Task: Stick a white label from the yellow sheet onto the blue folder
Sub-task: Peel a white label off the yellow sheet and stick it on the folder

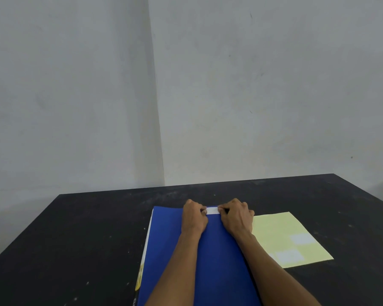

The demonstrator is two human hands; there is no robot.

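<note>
Head view looks down on a black counter (93,235) set against a grey wall corner. One blue folder (217,257) lies on it, its long axis running from the near edge toward the far edge, with a strip of white and yellow showing along its left side. One yellow sheet (281,230) lies flat just right of the folder, with two pale rectangles still on it, and possibly a third at its near left corner, which is too faint to be sure of.

One white label (212,210) sits at the folder's far edge, its long axis running left to right. The left hand (194,217) is curled with its fingertips pinched on the label's left end; the right hand (237,217) is curled the same way on the right end. The label lies directly between the two hands, equally near each. Whether it is fully pressed down cannot be told.

The next move probably turns on smoothing along that left-right axis so no crease forms.
</note>
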